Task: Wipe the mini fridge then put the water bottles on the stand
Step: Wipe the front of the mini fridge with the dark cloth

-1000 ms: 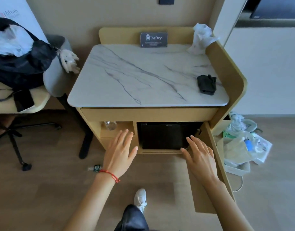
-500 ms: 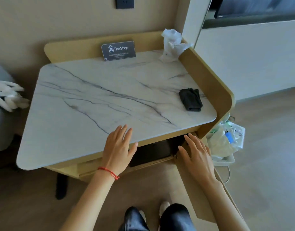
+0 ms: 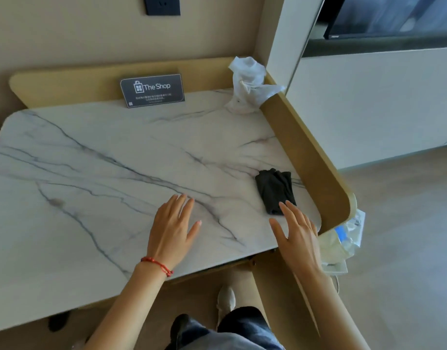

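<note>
The mini fridge is hidden under the marble tabletop [image 3: 96, 188], so I cannot make out any of it, and I see no whole water bottle, only a blue-and-clear shape in the white bag of rubbish [image 3: 343, 238] at four o'clock, cut off by the wooden side wall [image 3: 316, 162]. My left hand [image 3: 170, 228] hovers flat and empty, fingers spread, over the front of the marble, and my right hand [image 3: 299, 233] is likewise spread and empty, its fingertips overlapping the near edge of the folded black cloth [image 3: 274, 189] at two o'clock. A crumpled white tissue [image 3: 247, 84] sits at one o'clock beside the "The Shop" sign [image 3: 152, 90] at twelve.
</note>
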The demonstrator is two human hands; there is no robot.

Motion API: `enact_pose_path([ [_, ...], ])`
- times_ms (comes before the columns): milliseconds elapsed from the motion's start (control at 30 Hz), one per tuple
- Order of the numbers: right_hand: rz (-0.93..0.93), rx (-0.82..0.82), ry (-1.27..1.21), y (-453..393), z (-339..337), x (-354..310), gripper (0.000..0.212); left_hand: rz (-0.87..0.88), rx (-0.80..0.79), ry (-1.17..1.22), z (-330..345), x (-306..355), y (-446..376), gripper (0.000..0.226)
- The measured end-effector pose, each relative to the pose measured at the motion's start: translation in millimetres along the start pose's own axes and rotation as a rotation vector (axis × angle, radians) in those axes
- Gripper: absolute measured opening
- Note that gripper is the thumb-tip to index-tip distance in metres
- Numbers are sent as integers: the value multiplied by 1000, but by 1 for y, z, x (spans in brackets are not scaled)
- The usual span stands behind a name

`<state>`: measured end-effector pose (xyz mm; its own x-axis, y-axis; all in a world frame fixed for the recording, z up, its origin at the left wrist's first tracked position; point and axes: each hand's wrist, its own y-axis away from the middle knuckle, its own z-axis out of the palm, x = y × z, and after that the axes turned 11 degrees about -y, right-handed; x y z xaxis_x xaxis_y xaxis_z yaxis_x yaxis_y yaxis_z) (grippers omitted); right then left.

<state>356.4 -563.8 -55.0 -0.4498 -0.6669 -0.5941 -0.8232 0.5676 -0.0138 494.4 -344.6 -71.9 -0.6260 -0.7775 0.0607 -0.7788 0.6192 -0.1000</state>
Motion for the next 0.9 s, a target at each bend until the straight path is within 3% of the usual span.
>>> enact_pose_path([
  [233, 49, 66, -28, -66, -4, 22, 49, -38, -32, 19, 26, 17, -45, 67],
  [533, 326, 91, -303, -89, 14, 12, 64, -20, -82, 23, 53, 8, -58, 60],
  [900, 424, 59, -416, -103, 14, 15, 46, -5, -43, 69, 51, 7, -57, 59],
])
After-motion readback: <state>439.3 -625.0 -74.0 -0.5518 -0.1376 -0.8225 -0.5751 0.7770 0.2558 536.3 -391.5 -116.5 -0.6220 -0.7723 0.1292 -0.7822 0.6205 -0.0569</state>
